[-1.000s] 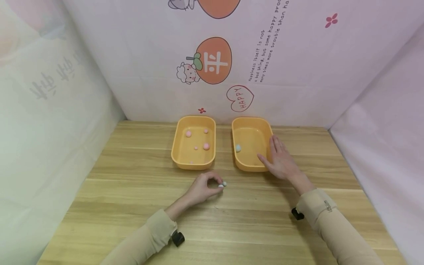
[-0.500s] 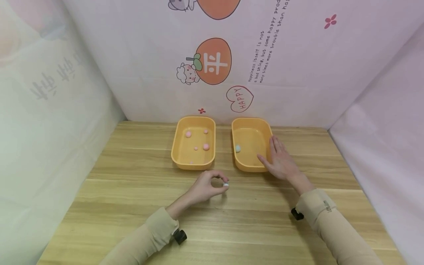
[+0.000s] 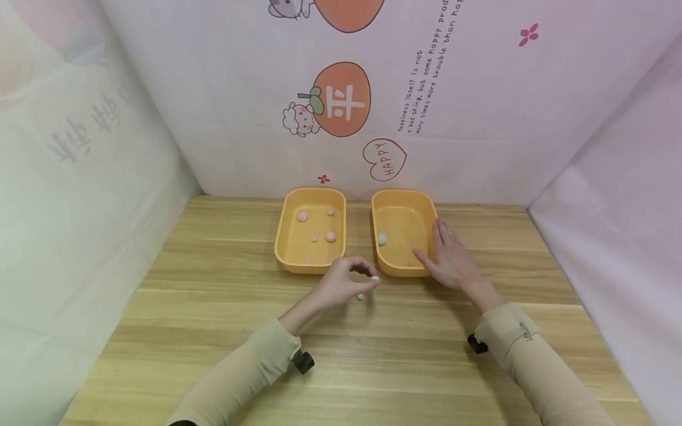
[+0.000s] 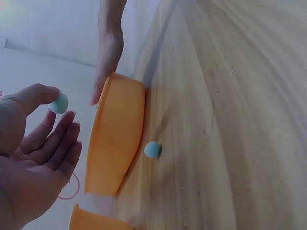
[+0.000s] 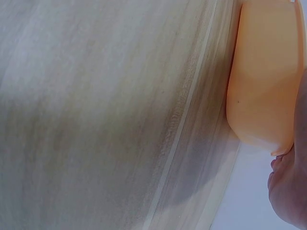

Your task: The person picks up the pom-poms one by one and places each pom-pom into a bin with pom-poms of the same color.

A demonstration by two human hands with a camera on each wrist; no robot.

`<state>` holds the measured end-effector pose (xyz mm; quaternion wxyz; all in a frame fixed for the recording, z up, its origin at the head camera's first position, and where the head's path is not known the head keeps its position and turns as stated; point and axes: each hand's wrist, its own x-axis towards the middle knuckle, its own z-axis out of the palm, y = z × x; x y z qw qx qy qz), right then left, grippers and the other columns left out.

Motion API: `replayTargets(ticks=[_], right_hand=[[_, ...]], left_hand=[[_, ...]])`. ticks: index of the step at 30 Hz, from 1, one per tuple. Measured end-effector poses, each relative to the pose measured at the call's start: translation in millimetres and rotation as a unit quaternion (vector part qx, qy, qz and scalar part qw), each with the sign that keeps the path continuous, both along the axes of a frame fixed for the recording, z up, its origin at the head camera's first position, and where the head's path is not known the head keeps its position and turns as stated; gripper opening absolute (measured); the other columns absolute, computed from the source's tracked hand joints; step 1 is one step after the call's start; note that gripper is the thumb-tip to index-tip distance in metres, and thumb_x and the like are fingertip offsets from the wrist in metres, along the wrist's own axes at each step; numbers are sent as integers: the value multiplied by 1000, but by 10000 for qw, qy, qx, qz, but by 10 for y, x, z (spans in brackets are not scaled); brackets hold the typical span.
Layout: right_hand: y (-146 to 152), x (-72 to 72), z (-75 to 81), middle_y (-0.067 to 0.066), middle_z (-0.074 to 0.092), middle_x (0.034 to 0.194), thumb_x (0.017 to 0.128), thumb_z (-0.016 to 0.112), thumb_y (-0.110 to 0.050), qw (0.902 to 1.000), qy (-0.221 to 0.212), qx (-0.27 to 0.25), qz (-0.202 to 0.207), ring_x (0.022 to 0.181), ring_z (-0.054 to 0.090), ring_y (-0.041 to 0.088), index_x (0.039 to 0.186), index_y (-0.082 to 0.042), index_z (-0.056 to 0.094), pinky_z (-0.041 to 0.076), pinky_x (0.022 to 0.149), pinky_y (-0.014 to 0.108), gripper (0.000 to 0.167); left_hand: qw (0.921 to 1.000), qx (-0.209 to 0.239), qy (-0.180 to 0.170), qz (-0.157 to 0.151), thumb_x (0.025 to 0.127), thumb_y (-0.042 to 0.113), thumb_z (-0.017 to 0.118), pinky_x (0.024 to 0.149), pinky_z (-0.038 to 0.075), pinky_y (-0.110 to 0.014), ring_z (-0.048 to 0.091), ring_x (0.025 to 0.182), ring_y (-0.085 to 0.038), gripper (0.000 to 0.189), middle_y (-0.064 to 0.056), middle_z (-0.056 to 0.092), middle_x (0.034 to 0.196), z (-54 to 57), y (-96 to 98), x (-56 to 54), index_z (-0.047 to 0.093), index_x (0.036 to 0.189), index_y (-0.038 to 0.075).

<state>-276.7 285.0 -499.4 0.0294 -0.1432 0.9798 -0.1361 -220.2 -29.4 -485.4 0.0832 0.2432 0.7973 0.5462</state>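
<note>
My left hand [image 3: 342, 285] pinches a small pale blue-green ball [image 4: 58, 103] between thumb and index finger. It is lifted over the table, close to the near left corner of the right yellow tray [image 3: 402, 271]. The left wrist view shows its other fingers loosely bent below the ball. A second pale ball [image 4: 152, 150] lies on the table in front of that tray. My right hand [image 3: 453, 263] rests on the tray's right rim, fingers straight along the outside and thumb over the inside. One light blue ball [image 3: 382, 239] sits against the tray's left inner wall.
A matching yellow tray [image 3: 309, 268] stands to the left, holding several pink balls [image 3: 331, 236] of different sizes. White printed cloth [image 3: 240, 148] hangs behind the wooden table [image 3: 405, 367] and along both sides.
The left hand has pinched the ball, lifted it and moved right and away toward the right tray, uncovering the other ball on the table. The right hand stays on the rim.
</note>
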Motion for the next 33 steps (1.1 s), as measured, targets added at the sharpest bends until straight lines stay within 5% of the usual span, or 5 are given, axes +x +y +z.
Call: replayTargets(ticks=[11,16,21,28,33], right_hand=[[-16,-5,8,34,-4,182,114,32,-66,10000,28,-39,16,171,2,52,170,12,-5,9,140,65,103],[0,6,16,33,-6,181,114,33,-64,10000,18,-58,-4,171,2,53,170,13,-5,8,140,64,103],[0,8,26,32,-8,181,114,32,-66,10000,-27,-44,1,171,0,52,170,13,-6,7,140,65,104],[-3,7,14,32,-8,181,114,31,-65,10000,-33,11,2,171,1,53,170,13,-6,8,140,64,103],[3,5,10,32,-7,181,114,31,-66,10000,-17,45,-1,171,2,53,170,12,-6,9,140,64,103]], left_hand=[[9994,336,89,62,100,16,82,107,56,-65,72,111,-33,13,-13,79,110,104,188,-220,77,106,5],[9993,241,236,184,100,18,82,101,61,-55,74,111,-27,14,-11,80,112,142,288,-327,77,107,6],[9987,394,290,171,100,14,80,101,61,-56,74,111,-33,14,-16,79,112,186,372,-411,77,108,3],[9982,354,398,288,100,16,80,97,62,-40,74,113,-37,15,-17,80,112,187,452,-534,78,107,2],[9978,437,368,335,100,14,79,106,61,-56,74,114,-37,15,-19,80,112,111,500,-613,77,106,0]])
